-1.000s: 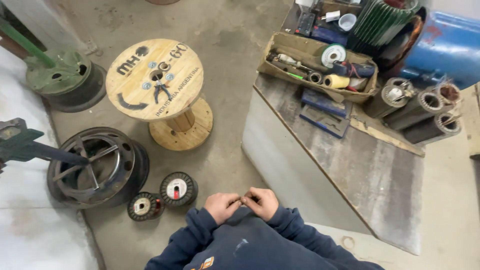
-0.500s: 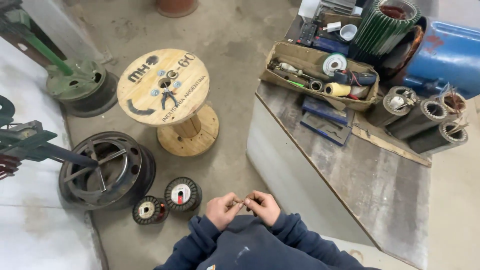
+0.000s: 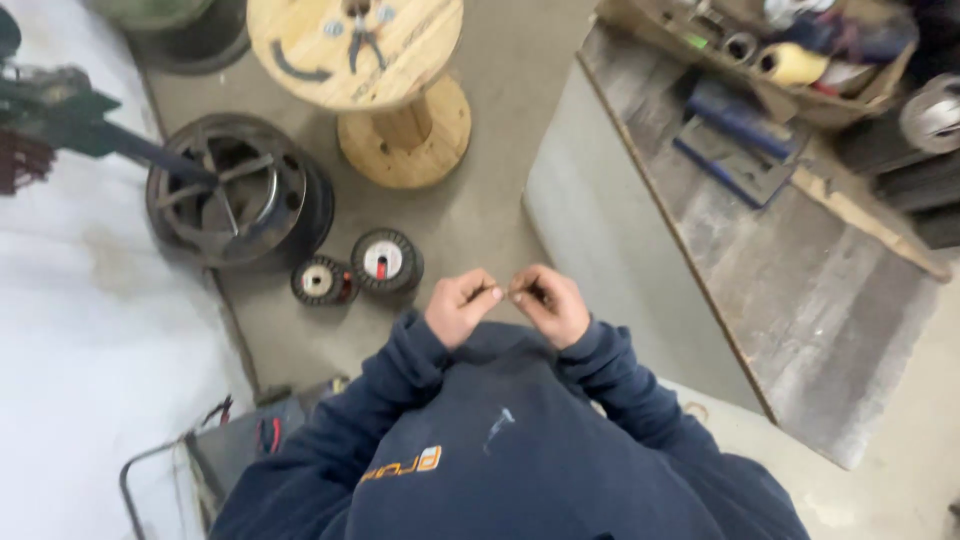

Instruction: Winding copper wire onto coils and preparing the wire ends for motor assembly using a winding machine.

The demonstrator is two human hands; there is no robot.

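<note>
My left hand (image 3: 460,305) and my right hand (image 3: 548,303) are held together in front of my chest, just above my dark blue sweatshirt. Their fingertips pinch a thin, short piece of wire (image 3: 505,294) that spans between them. Both hands hover over the concrete floor, close to two small wire spools (image 3: 386,260) lying on the ground to the left. What the wire is made of is too small to tell.
A wooden cable reel (image 3: 375,60) with pliers on top stands ahead. A dark metal wheel-like reel (image 3: 235,190) lies at the left. A wooden workbench (image 3: 800,270) on the right carries a box of tools (image 3: 800,60) and blue flat pieces.
The view has dropped and closed in, so my hands now sit higher and larger in frame. They stay together, still pinching the wire.
</note>
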